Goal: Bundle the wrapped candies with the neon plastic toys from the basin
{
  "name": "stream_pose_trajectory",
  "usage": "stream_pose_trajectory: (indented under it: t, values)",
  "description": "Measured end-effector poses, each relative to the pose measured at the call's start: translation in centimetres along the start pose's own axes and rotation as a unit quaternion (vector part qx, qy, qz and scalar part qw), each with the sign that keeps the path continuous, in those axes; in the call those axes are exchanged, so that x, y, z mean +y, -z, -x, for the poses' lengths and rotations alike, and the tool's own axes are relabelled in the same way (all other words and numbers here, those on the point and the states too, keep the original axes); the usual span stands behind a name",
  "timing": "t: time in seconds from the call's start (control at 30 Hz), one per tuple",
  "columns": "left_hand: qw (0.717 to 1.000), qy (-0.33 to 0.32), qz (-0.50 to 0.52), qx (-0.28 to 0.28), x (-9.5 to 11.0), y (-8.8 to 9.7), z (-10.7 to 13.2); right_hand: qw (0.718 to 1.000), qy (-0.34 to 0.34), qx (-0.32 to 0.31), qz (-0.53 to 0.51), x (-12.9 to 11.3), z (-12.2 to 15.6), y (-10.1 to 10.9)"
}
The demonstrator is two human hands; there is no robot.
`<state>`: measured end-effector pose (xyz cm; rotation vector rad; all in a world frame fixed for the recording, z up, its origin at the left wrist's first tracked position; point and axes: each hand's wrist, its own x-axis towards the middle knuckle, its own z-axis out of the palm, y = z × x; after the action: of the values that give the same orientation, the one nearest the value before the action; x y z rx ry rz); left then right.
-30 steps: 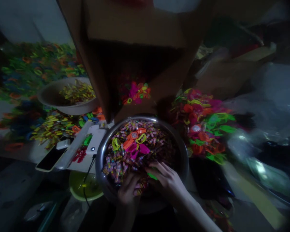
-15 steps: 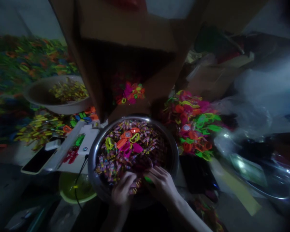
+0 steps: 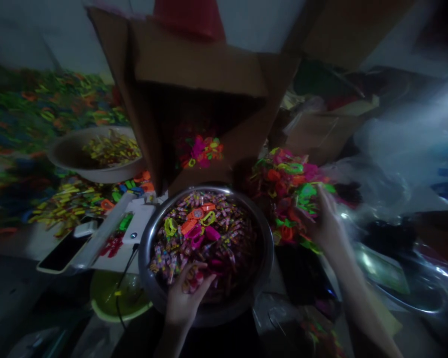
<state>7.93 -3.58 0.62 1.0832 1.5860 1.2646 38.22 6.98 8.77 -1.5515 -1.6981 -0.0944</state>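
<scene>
A steel bowl point(image 3: 263, 258) in front of me is full of small wrapped candies point(image 3: 227, 233), with a few bright plastic toy watches point(image 3: 194, 226) lying on top. My left hand point(image 3: 184, 296) rests at the bowl's near edge, fingers curled around a few candies. My right hand point(image 3: 326, 223) reaches out to the right, onto a heap of neon toy watches point(image 3: 293, 194) beside the bowl. Its fingers are blurred and partly lost in the heap.
An open cardboard box point(image 3: 194, 99) with more toys inside stands behind the bowl. A pale basin point(image 3: 78, 159) of yellow pieces sits at the left, with a phone point(image 3: 61, 253), a white device point(image 3: 136, 228) and a green bowl point(image 3: 108, 303) nearby. Plastic bags lie at the right.
My right hand has left the bowl and swung right onto the toy heap. My left hand stays at the bowl's near edge. The view shifted slightly.
</scene>
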Motion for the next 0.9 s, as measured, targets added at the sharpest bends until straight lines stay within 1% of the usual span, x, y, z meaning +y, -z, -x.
stream_pose_trajectory:
  t: [0.03,0.07,0.1,0.13,0.17,0.23,0.27,0.33,0.4,0.47,0.53,0.57,0.6,0.63,0.7,0.77,0.8,0.83,0.9]
  values:
    - [1.0,0.018,0.011,0.01,-0.1,0.1,-0.2,0.999,0.019,-0.023,-0.031,-0.9,0.9,-0.9]
    - [0.999,0.036,0.019,0.017,-0.2,0.3,-0.4,0.993,0.052,-0.075,-0.08,-2.1,2.1,-1.9]
    - [0.998,0.049,0.023,0.019,-0.3,0.5,-0.5,0.978,0.091,-0.15,-0.11,-3.5,3.6,-3.1]
    - [0.998,0.054,0.022,0.019,-0.4,0.6,-0.7,0.954,0.153,-0.23,-0.118,-4.9,5.1,-4.3]
    - [0.998,0.049,0.016,0.017,-0.5,0.7,-0.8,0.928,0.219,-0.278,-0.114,-6.3,6.6,-5.5]
    - [0.999,0.031,-0.002,0.009,-0.4,0.9,-0.9,0.902,0.261,-0.332,-0.086,-8.5,8.9,-7.4]
    - [1.0,0.029,-0.006,0.003,-0.4,0.9,-0.9,0.897,0.275,-0.341,-0.06,-9.2,9.7,-8.0]
    - [0.999,0.038,0.011,-0.004,-0.1,0.8,-0.7,0.892,0.29,-0.346,-0.007,-9.8,10.4,-8.9]
    - [0.999,0.039,0.034,-0.011,0.2,0.7,-0.6,0.891,0.29,-0.35,0.003,-9.8,10.4,-9.3]
    - [0.999,0.026,0.038,-0.02,0.4,0.7,-0.5,0.898,0.249,-0.358,-0.054,-9.6,10.1,-9.3]
    - [0.999,0.016,0.027,-0.025,0.5,0.7,-0.5,0.903,0.171,-0.355,-0.169,-9.6,9.7,-9.0]
    - [0.999,0.014,0.021,-0.023,0.5,0.8,-0.5,0.898,0.121,-0.349,-0.237,-9.7,9.5,-8.8]
    - [1.0,0.015,0.016,-0.019,0.5,0.9,-0.5,0.885,0.068,-0.345,-0.305,-9.7,9.4,-8.5]
    - [1.0,0.017,0.012,-0.013,0.4,1.0,-0.6,0.862,0.015,-0.347,-0.369,-9.8,9.3,-8.2]
    - [1.0,0.024,0.009,-0.007,0.4,1.1,-0.6,0.805,-0.081,-0.36,-0.464,-9.9,9.0,-7.7]
    - [1.0,0.025,0.011,-0.012,0.5,1.2,-0.5,0.751,-0.141,-0.38,-0.521,-10.0,8.8,-7.1]
    - [0.999,0.023,0.011,-0.021,0.6,1.2,-0.5,0.736,-0.151,-0.387,-0.534,-10.0,8.7,-6.9]
    - [0.999,0.021,0.009,-0.036,0.7,1.2,-0.4,0.733,-0.15,-0.391,-0.537,-10.0,8.6,-6.7]
    - [0.998,0.014,0.005,-0.067,0.8,1.1,-0.3,0.746,-0.127,-0.399,-0.518,-10.1,8.7,-6.5]
